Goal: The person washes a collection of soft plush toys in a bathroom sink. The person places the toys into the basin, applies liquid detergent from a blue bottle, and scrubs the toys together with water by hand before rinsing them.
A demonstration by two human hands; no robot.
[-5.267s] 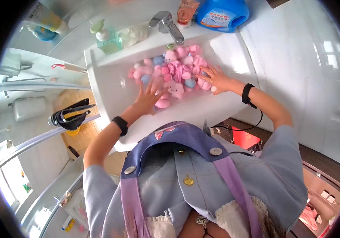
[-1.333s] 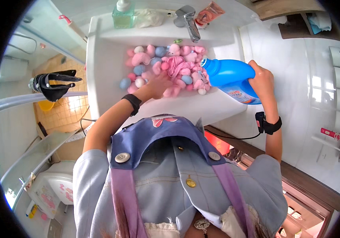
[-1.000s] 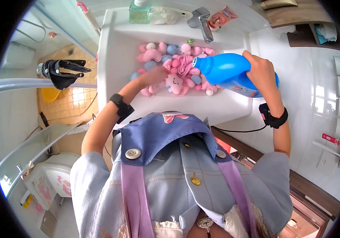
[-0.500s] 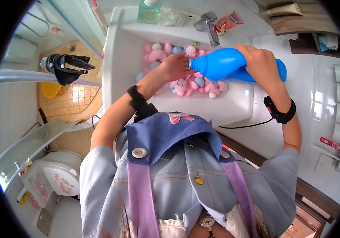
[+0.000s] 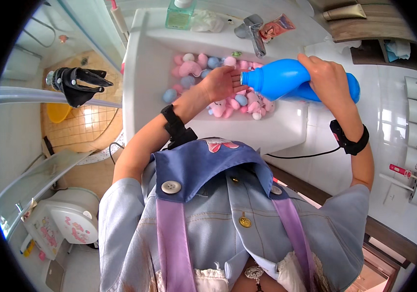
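My right hand (image 5: pixel 326 77) is wrapped round the handle of a big blue plastic bottle (image 5: pixel 281 80). The bottle lies nearly level over the sink, its uncapped mouth pointing left. Right at that mouth is my left hand (image 5: pixel 222 83), open, palm turned up and fingers stretched toward the bottle neck. Below both hands, a pile of plush toys (image 5: pixel 187 82) in pink, pale blue and white fills part of the white sink (image 5: pixel 145 104). Whether any liquid leaves the bottle I cannot tell.
Along the sink's back rim stand a green pump bottle (image 5: pixel 179 17), a crumpled white bundle (image 5: pixel 207 22), a grey faucet (image 5: pixel 252 31) and a tube (image 5: pixel 277 28). A wooden shelf (image 5: pixel 364 29) is at the upper right. At the left are a toilet (image 5: pixel 74 226) and a yellow basin (image 5: pixel 58 112).
Both hands and the blue bottle have shifted slightly to the right over the sink. The bottle stays nearly level, with my left hand still at its mouth.
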